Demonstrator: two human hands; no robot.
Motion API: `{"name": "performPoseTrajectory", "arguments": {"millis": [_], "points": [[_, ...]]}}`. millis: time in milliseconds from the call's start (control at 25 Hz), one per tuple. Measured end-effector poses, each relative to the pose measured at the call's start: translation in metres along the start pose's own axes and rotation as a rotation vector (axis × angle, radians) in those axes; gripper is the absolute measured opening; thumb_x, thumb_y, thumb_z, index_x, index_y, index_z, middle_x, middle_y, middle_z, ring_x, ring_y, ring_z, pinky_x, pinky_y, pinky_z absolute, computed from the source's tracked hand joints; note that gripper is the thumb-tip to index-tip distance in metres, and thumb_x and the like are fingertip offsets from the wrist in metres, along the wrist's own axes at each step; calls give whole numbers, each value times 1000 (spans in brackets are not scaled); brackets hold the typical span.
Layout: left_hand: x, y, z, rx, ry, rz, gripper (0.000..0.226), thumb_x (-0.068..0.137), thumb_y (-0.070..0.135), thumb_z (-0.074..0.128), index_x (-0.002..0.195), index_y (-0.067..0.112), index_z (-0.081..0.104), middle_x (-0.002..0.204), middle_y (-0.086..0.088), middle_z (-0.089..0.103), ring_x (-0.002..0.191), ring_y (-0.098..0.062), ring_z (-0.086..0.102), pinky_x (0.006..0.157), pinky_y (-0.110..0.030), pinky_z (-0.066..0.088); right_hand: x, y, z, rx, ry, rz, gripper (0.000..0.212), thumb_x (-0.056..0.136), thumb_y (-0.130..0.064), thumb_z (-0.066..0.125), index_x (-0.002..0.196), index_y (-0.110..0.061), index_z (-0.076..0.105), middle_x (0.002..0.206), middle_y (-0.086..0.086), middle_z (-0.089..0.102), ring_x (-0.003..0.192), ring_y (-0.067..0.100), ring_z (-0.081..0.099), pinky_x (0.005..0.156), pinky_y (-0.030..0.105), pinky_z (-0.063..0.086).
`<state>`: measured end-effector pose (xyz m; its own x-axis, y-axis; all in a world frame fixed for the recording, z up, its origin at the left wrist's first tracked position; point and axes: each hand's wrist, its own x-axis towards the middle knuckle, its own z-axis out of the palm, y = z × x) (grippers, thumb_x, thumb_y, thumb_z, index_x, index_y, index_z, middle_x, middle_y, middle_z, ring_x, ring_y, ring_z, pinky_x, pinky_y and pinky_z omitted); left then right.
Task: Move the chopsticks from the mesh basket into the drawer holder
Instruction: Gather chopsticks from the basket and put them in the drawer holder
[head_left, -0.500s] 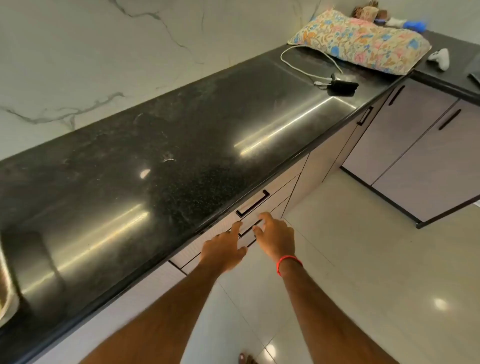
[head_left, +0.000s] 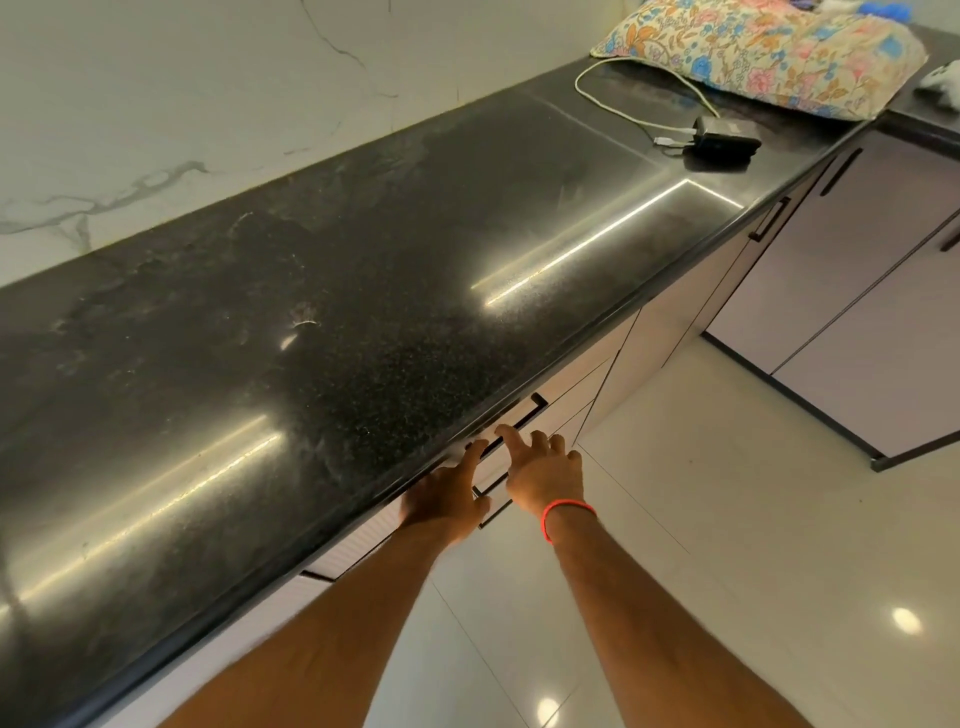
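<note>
head view: only view, looking down my arms.
left hand (head_left: 441, 501): mine, fingers stretched out, holds nothing, at the drawer fronts under the countertop (head_left: 311, 312) edge.
right hand (head_left: 543, 475): index finger straight, other fingers loosely bent, nothing held; fingertip at the top drawer handle (head_left: 525, 417), contact cannot tell.
drawers (head_left: 569, 387): stacked below the black counter, closed.
chopsticks, basket: cannot tell where.
wristband (head_left: 567, 512): red, on my right wrist.
far counter: floral pillow (head_left: 769, 52), white cable (head_left: 623, 111) running to a black charger (head_left: 722, 140).
floor (head_left: 727, 545): glossy pale tile.
</note>
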<state>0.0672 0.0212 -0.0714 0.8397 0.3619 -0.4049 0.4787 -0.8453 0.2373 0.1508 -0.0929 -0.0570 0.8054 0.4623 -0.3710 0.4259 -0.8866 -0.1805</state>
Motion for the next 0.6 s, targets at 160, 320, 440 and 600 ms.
{"name": "performPoseTrajectory", "arguments": {"millis": [160,320,440,600], "points": [[9,15,3,-94,-40,-109,76,95,51,56,154,42,9,148,-10,54,134,-33,52,102,-49,45,-4,9,9,-60,94,-17,80,88,-26,67,148,-44,18,155,14,30,143,39,27,109,55,36],[-4,31,10,-169,-88,-159,83,93,52,59,156,41,6,139,-6,61,128,-28,57,98,-45,46,-16,4,11,7,107,28,77,88,-27,70,149,-42,23,163,14,15,150,40,11,116,57,27],[-14,39,13,-189,-137,-151,86,93,54,58,157,40,2,149,-7,51,136,-28,49,105,-46,42,-26,12,11,10,109,53,77,88,-26,70,149,-42,25,163,15,16,151,41,9,117,59,23],[-28,42,13,-167,-170,-76,84,94,54,55,158,36,4,151,-9,48,136,-30,49,108,-48,43,-41,20,11,9,123,62,77,87,-28,72,148,-40,27,162,16,20,150,40,13,116,58,27]]}}
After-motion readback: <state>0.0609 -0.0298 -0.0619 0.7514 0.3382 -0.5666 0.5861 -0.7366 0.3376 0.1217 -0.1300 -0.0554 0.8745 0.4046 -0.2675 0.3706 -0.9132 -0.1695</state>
